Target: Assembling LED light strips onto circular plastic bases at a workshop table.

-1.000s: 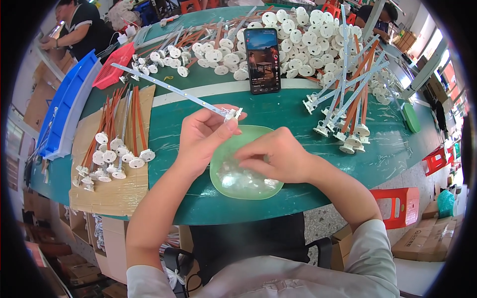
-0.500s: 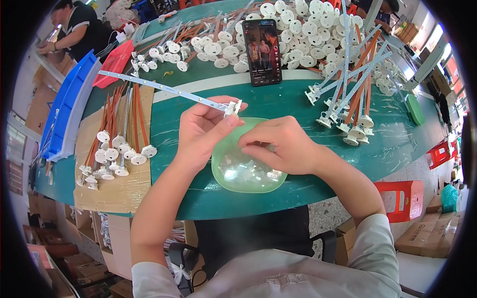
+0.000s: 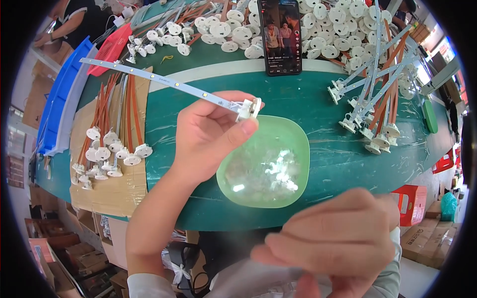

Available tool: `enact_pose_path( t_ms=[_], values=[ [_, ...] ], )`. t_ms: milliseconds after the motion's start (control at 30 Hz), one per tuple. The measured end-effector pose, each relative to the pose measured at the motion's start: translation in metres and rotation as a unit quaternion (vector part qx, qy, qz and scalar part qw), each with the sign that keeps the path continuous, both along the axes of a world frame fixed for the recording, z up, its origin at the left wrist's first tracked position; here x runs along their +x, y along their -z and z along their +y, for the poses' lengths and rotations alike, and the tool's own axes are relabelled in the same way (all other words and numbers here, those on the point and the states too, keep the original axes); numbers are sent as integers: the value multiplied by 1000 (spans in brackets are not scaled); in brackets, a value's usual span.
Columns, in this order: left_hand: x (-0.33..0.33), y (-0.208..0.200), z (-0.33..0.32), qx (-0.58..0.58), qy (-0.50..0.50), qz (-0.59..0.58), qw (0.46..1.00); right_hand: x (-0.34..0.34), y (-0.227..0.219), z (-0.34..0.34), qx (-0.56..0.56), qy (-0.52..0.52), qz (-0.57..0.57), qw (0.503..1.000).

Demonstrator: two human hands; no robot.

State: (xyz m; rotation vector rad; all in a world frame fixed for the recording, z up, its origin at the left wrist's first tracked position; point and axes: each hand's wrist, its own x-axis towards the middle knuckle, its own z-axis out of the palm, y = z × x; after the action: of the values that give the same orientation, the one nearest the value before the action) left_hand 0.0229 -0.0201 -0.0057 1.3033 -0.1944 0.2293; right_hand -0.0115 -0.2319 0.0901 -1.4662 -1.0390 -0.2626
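Note:
Between its thumb and fingers my left hand [image 3: 211, 131] holds an LED strip light [image 3: 154, 78] by the white round base [image 3: 252, 109] at its end. The strip slants up to the left, its small yellowish LEDs facing up. Below that hand stands a light green plastic bowl [image 3: 268, 201] with small clear and white pieces [image 3: 282, 171] in it. My right hand [image 3: 343, 233] is off the table's near edge, at the lower right of the bowl. Its fingers look bent but are smeared by motion, and whether anything is in them cannot be made out.
A phone [image 3: 281, 39] playing a video stands behind the bowl, before a heap of white round bases [image 3: 343, 22]. More strip lights lie at the right [image 3: 380, 107] and on cardboard [image 3: 126, 184] at the left. A blue bin [image 3: 62, 99] and red basket [image 3: 110, 49] stand far left.
My right hand has left the bowl and swung down to the right, toward me. My left hand keeps its hold on the LED strip light. The head view has shifted slightly.

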Motion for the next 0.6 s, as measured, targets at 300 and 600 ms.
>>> enact_pose_path(
  t_ms=[300, 600],
  values=[
    [-6, 7, 5, -20, -9, 8, 1000, 47, 29, -6, -13, -165, -221, 961],
    [-1, 5, 5, 28, -51, 9, 998, 107, 78, 10, -223, -101, -98, 965]
  ],
)
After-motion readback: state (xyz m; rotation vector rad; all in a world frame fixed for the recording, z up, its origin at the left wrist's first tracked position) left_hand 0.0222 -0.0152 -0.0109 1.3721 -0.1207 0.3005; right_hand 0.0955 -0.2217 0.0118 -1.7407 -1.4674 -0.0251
